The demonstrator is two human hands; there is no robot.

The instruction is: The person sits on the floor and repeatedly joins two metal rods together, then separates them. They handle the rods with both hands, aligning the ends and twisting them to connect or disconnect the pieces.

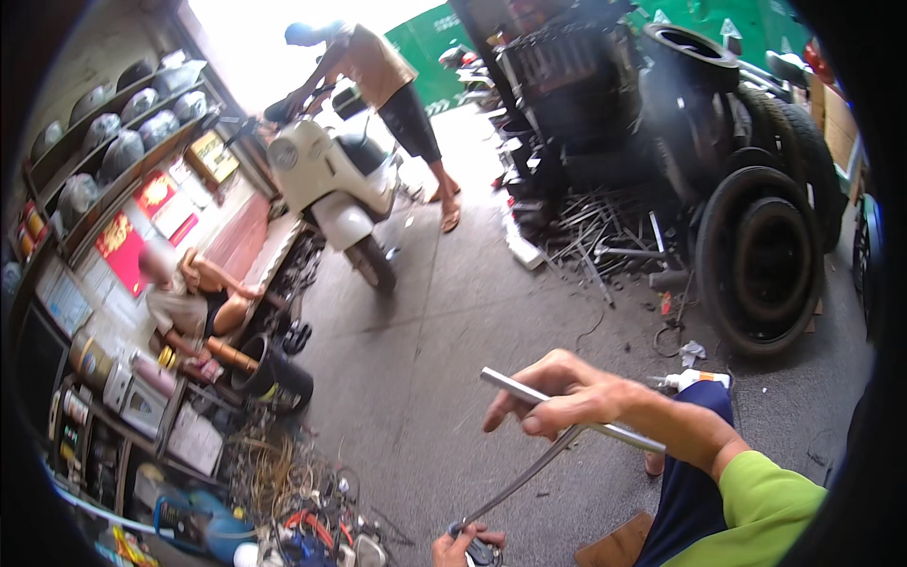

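My right hand (567,395) is raised over the concrete floor, its fingers closed round a straight silver metal tube (505,384) that slants down to the right past my wrist. From under this hand a thin curved metal bar (524,477) runs down to the left. At the bottom edge my left hand (461,546) grips a small dark part (482,551) at the lower end of that bar. What the part is cannot be made out. My green sleeve (761,501) and dark blue trouser knee (694,482) lie at the lower right.
A white scooter (335,180) stands ahead with a person (387,80) bent over it. Another person sits at the left by shelves of helmets (123,132). Stacked tyres (765,255) and scrap metal fill the right. A black bucket (269,378), tangled wires (283,482) and a white bottle (694,380) lie nearby.
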